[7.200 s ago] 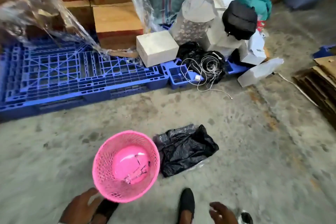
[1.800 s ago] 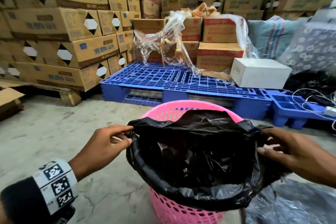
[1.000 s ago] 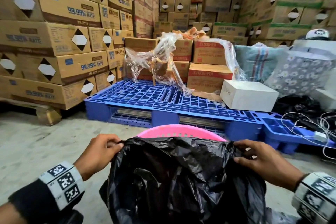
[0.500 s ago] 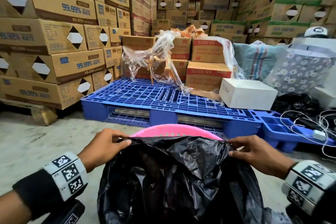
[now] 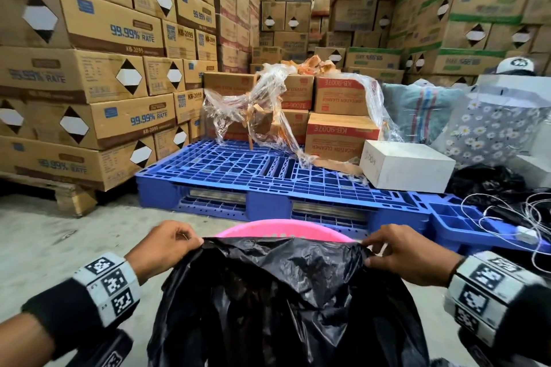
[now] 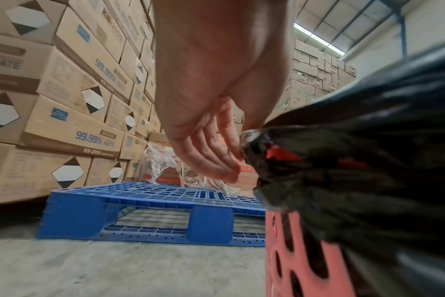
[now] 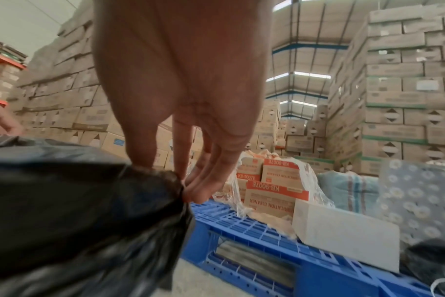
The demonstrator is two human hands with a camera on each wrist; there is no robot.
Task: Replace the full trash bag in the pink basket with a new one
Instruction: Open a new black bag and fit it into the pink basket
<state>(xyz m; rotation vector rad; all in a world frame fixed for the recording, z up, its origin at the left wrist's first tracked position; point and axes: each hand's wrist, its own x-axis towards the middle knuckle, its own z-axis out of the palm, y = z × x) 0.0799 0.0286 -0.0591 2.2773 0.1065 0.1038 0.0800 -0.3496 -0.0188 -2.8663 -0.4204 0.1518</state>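
A black trash bag (image 5: 283, 292) hangs stretched between both hands over the pink basket (image 5: 286, 231), whose far rim alone shows above the bag's top edge. My left hand (image 5: 176, 244) pinches the bag's left corner (image 6: 252, 144) between thumb and fingers. My right hand (image 5: 396, 250) pinches the right corner (image 7: 175, 176) the same way. In the left wrist view the basket's slotted side (image 6: 292, 261) stands below the bag (image 6: 356, 160). The bag (image 7: 76, 201) fills the lower left of the right wrist view. The basket's inside is hidden.
A blue plastic pallet (image 5: 268, 176) lies on the concrete floor just beyond the basket, bearing cartons in torn plastic wrap (image 5: 268, 104) and a white box (image 5: 408, 164). Stacked cardboard cartons (image 5: 89, 83) wall the left and back. White cables (image 5: 521, 217) and bags lie at the right.
Over the last second both hands kept their pinch on the bag's top edge and drew slightly apart, pulling it tauter. Earlier the bag's mouth gaped open over the basket.
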